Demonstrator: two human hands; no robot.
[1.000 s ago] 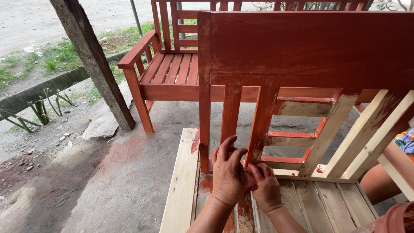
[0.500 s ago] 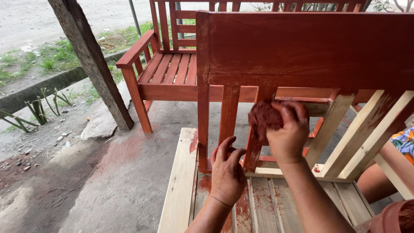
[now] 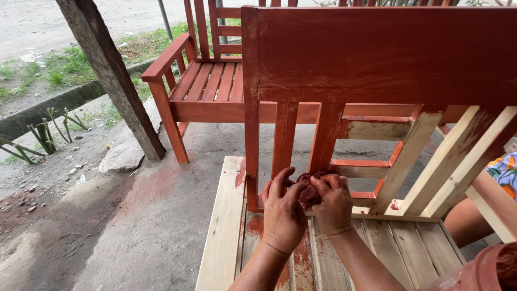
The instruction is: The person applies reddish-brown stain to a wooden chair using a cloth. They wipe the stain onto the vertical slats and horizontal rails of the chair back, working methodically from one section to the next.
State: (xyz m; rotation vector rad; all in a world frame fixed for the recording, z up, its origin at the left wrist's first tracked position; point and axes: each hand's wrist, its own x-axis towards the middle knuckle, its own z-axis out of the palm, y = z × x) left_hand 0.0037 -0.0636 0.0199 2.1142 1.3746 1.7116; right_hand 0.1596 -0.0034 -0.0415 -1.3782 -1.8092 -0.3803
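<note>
- My left hand (image 3: 283, 213) & right hand (image 3: 334, 202) are side by side, backs up, wrists bent down, both forearms coming up from the bottom edge.
- Both hands curled shut round a stain-soaked rag (image 3: 309, 191); fingers (image 3: 284, 179) of the left wrap its left side, right knuckles cover its right side.
- Rag is a dark red-brown wad, mostly hidden btwn my hands; too bunched to tell a long axis or which way it points.
- Rag sits at the foot of a stained slat (image 3: 325, 137), just above the bottom rail (image 3: 371, 213) of the chair back (image 3: 388, 54).
- Slat runs upright, top leaning slightly right; a second stained slat (image 3: 284, 137) stands just left of it.
- Slats further right are bare pale wood w/ red smears (image 3: 452, 156).
- Pale seat boards (image 3: 223, 226) lie under my wrists, red drips on them.
- Beyond: finished red chair (image 3: 204, 86), rough wooden post (image 3: 110, 75), concrete floor (image 3: 134, 226) w/ red dust.
- Someone's knee (image 3: 466, 218) at right.
</note>
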